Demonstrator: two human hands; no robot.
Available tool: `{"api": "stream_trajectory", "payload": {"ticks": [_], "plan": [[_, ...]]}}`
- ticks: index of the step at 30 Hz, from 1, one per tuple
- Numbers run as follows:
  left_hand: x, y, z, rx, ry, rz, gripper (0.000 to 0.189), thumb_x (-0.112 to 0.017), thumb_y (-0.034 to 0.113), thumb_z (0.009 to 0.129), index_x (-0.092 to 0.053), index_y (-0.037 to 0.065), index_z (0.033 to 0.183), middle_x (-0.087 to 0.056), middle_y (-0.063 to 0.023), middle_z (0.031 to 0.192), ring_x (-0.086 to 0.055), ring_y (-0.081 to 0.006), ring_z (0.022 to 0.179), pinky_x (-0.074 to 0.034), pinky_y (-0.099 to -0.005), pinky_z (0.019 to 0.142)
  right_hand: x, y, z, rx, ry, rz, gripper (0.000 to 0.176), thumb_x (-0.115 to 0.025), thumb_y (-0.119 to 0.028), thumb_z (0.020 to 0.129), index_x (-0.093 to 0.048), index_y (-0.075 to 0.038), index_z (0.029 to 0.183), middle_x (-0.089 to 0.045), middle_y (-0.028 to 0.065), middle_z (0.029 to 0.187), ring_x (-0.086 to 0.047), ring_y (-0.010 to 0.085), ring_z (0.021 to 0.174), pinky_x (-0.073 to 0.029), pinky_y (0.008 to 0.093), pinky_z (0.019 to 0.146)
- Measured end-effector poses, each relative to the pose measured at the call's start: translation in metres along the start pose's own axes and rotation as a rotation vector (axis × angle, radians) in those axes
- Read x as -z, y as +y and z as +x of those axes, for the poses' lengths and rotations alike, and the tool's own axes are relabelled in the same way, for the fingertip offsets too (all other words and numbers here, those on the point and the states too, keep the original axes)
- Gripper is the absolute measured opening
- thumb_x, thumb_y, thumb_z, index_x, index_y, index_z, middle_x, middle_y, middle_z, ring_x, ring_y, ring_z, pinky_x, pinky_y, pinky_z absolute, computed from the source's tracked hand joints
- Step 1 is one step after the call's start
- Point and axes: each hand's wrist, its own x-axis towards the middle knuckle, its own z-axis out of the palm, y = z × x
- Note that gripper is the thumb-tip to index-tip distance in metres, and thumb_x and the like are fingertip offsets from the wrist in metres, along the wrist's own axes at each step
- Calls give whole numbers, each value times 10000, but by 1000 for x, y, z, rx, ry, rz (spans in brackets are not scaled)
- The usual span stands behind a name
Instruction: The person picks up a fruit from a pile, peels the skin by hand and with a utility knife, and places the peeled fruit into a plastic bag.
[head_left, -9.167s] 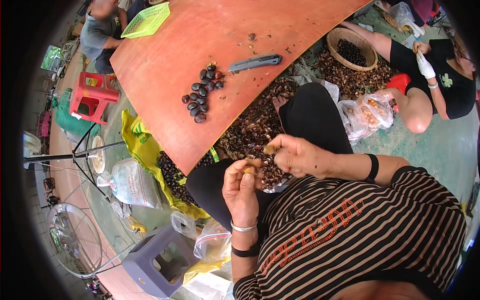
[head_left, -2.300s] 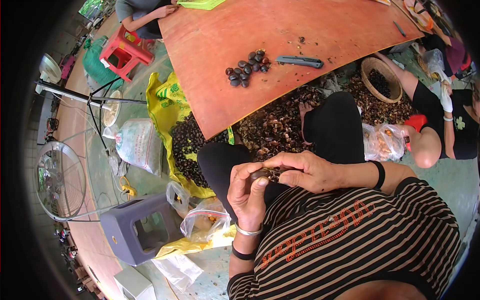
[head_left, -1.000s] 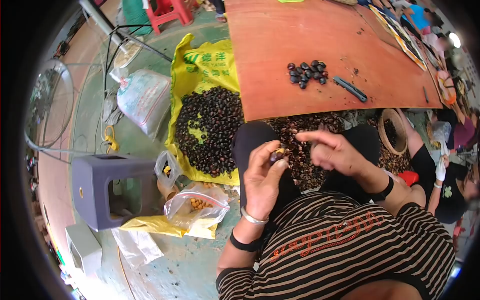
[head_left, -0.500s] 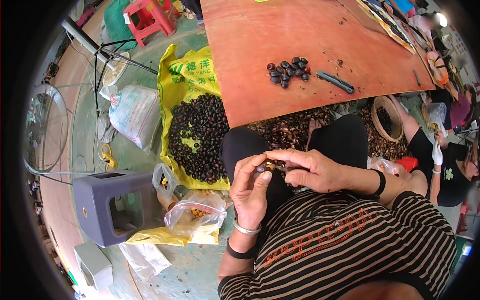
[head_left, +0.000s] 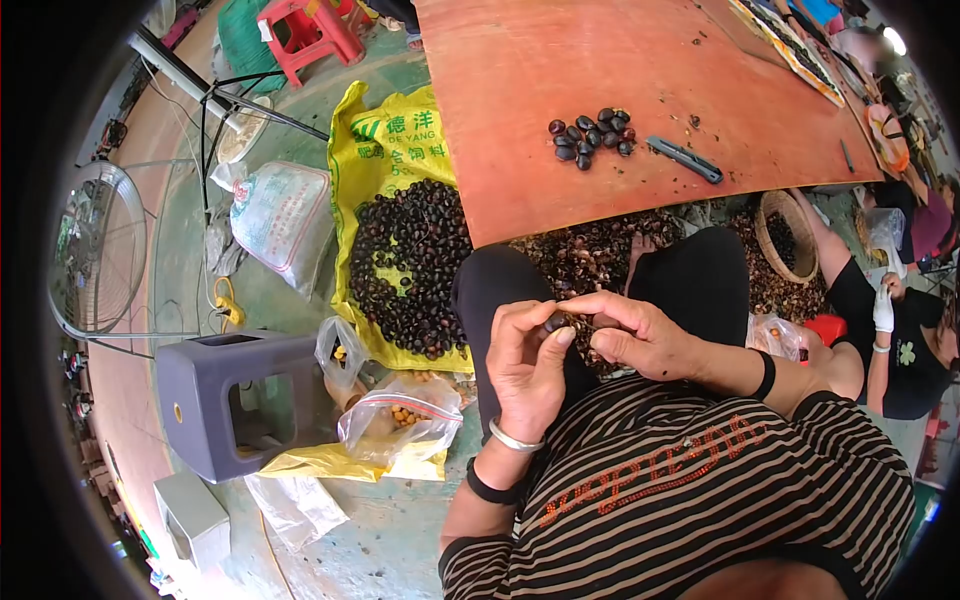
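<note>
1. The fingers [head_left: 522, 322] of the left hand [head_left: 528, 368] are clamped on a single dark nut [head_left: 553, 323], thumb on one side and forefinger on the other.
2. The fingers [head_left: 603, 303] of the right hand [head_left: 640, 338] close on the same dark nut from the opposite side, with the thumb and forefinger tips touching it.
3. The dark nut is held in the air in front of the person's chest, above the lap and between the two knees.
4. Below the hands, a heap of broken shells [head_left: 590, 255] covers the floor between the person's legs and runs under the edge of the counter [head_left: 640, 50].
5. On the counter lies a small cluster of whole nuts [head_left: 590, 132], with a utility knife [head_left: 685, 160] just beside it.
6. Left of the left knee, a yellow sack [head_left: 400, 130] lies flat on the floor and carries a spread of dark nuts [head_left: 410, 250].
7. Near the left elbow, a clear bag of pale kernels [head_left: 400, 425] sits open beside a grey plastic stool [head_left: 225, 400].
8. On the right, a wicker basket [head_left: 772, 245] stands among the shells, next to a co-worker's gloved hand [head_left: 884, 308].
</note>
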Motion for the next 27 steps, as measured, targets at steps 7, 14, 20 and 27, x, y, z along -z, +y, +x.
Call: {"api": "stream_trajectory", "payload": {"ticks": [7,14,20,27], "plan": [[-4,-2,5,-45,-65,237,262,-602,-106,776,-554,9,1007,-490,-54,978,-506,-95,833,-438,-205,748,-10,19,-2,39,150,195,390,-457,-34,896,-430,-13,1285,-548,44,1067,-513,69,925,-425,229,825],[-11,-15,5,149,-65,-60,225,-601,-78,804,-549,17,1002,-493,-36,978,-509,-84,849,-446,-205,747,-11,24,-6,77,289,20,371,-456,-51,904,-446,-14,1273,-538,33,1073,-508,66,918,-424,220,816],[-14,-19,8,133,22,-48,197,-635,-40,807,-557,9,981,-556,-7,861,-551,-71,766,-466,-200,696,-16,19,-2,85,309,58,350,-451,-68,910,-457,-16,1256,-536,20,999,-487,51,824,-425,208,742],[-1,-4,3,275,-211,82,162,-596,-11,837,-553,10,992,-568,-16,865,-530,-62,756,-456,-201,689,1,40,1,-31,377,-96,328,-477,-133,914,-469,-63,1235,-507,2,802,-435,26,648,-393,184,570]]}}
